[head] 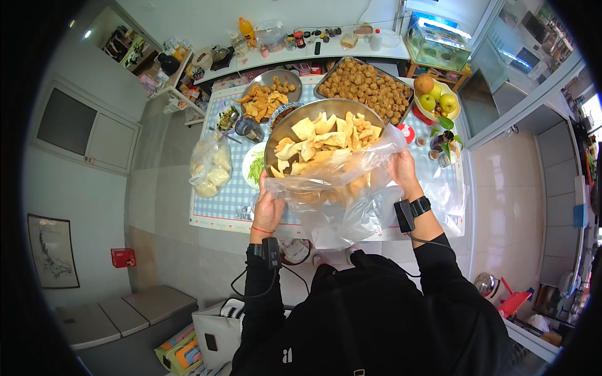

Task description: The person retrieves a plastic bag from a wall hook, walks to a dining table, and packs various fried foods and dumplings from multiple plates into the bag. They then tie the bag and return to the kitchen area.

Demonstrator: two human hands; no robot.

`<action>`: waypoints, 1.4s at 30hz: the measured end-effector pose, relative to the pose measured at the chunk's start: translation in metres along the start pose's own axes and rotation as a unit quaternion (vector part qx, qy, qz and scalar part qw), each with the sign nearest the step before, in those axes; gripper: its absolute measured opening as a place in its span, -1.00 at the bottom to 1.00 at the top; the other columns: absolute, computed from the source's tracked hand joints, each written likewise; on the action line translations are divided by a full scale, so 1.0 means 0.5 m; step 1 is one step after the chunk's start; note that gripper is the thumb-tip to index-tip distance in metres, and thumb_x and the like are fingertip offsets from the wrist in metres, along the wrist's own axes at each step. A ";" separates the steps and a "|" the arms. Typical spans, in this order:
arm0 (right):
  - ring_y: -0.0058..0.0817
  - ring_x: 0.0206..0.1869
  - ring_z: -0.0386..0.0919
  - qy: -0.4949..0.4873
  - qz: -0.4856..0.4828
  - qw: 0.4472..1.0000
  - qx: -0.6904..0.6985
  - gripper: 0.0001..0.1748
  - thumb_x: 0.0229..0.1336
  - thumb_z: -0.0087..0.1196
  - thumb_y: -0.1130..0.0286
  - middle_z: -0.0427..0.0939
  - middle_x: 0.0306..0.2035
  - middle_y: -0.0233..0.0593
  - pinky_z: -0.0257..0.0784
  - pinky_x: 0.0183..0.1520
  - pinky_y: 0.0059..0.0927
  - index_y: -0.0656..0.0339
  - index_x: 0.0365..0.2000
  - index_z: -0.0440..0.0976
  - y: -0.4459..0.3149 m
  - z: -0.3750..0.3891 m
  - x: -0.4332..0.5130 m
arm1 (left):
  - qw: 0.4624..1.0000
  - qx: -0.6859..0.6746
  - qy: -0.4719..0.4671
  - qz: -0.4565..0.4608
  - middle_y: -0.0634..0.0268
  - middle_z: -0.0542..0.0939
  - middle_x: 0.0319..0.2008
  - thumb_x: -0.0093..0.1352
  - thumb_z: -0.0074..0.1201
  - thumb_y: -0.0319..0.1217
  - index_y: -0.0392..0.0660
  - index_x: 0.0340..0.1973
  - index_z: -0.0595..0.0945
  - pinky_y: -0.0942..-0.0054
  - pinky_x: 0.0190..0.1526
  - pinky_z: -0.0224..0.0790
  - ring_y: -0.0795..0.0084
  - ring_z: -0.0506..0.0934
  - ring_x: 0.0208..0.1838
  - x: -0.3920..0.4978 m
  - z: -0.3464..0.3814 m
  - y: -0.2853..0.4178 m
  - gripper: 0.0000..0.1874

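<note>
A wide steel bowl (273, 141) full of golden fried pieces (324, 136) is over the checked tablecloth in front of me. Its near rim is inside a clear plastic bag (338, 216), and some pieces show through the film. My left hand (269, 207) grips the bag's mouth at the bowl's left side. On the right, my right hand (403, 171) holds the other side of the bag's opening, by the bowl's right edge. Whether either hand also bears the bowl is hidden by the film. A plate with shredded green vegetable (257, 165) is partly behind the bowl.
Beyond the bowl are a tray of fried balls (364, 87), a round pan with fried pieces (263, 103) and a fruit bowl (437, 101). A dark glass cup (249, 128) and a knotted bag of pale food (211, 164) are at left. A potted plant (447, 138) stands right.
</note>
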State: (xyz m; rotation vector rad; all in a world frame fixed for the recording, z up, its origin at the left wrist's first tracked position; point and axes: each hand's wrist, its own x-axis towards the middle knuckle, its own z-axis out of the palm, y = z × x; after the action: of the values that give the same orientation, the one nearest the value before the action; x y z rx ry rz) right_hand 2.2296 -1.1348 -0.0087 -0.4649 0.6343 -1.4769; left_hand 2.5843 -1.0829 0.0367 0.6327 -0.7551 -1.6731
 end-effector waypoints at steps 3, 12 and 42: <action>-0.38 0.20 0.41 0.007 0.003 1.000 -0.011 -0.56 0.43 -0.19 0.23 0.48 0.14 -0.24 0.24 0.31 -0.32 0.31 0.14 0.36 -0.010 0.013 -0.006 | 1.000 0.028 -0.009 -0.007 0.26 0.24 0.37 0.51 -0.16 -0.41 0.04 0.47 -0.05 0.21 0.37 0.10 0.30 0.26 0.38 0.001 -0.003 0.010 -0.32; -0.45 0.24 0.36 -0.016 0.028 0.997 -0.066 -0.58 0.42 -0.17 0.26 0.47 0.15 -0.29 0.17 0.35 -0.35 0.27 0.14 0.37 -0.020 0.024 -0.016 | 0.991 0.117 0.039 -0.045 0.28 0.21 0.39 0.49 -0.12 -0.39 0.09 0.49 -0.10 0.20 0.31 0.16 0.33 0.26 0.37 -0.003 0.011 0.025 -0.26; -0.59 -0.13 0.55 -0.113 -0.075 0.928 -0.346 -0.61 0.06 0.17 0.61 0.59 -0.14 -0.34 0.49 -0.02 -0.50 0.31 -0.04 0.49 -0.074 0.067 -0.047 | 0.953 0.301 0.011 0.034 0.21 0.43 0.18 0.33 -0.08 -0.71 -0.22 0.25 0.35 0.47 0.20 0.29 0.44 0.42 0.20 -0.008 0.029 0.026 -0.46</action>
State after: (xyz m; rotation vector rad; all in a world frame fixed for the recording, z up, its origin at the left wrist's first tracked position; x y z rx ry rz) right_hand 2.2238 -1.1168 0.0430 -1.2353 0.9459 -1.2829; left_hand 2.5823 -1.0788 0.0560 1.0304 -1.2729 -1.3596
